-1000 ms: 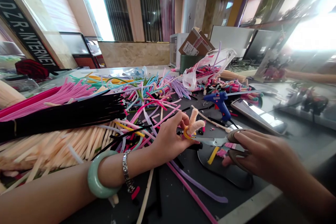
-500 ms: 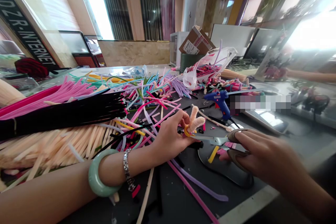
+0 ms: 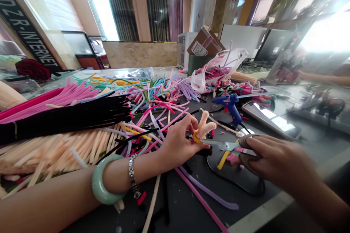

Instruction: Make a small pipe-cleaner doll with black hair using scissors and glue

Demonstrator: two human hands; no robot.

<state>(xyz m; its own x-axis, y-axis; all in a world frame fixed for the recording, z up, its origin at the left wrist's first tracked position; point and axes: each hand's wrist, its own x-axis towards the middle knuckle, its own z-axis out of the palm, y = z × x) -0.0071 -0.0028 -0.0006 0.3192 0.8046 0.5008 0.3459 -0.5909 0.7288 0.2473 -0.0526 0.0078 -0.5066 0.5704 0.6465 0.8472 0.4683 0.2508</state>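
My left hand (image 3: 180, 140) pinches a small pipe-cleaner figure (image 3: 204, 125) made of fuzzy cream stems, two of which stick up, with a yellow band round the base. Around the handles of a pair of scissors (image 3: 225, 145) my right hand (image 3: 281, 160) is closed. The blades point left and their tips reach the yellow band; whether they touch it I cannot tell. Part of the figure is hidden behind my left fingers. Just below the scissors lie a short yellow piece (image 3: 223, 160) and a pink scrap (image 3: 233, 159).
A blue glue gun (image 3: 231, 106) stands beyond my hands, with a phone (image 3: 270, 118) to its right. Bundles of black (image 3: 68, 114) and cream pipe cleaners (image 3: 54, 153) cover the left side. A plastic bag (image 3: 218, 67) and a cardboard box (image 3: 205, 43) are at the back.
The figure has shifted very slightly right and its stems have tilted a little. The scissors have moved slightly right, with their tips still by the yellow band.
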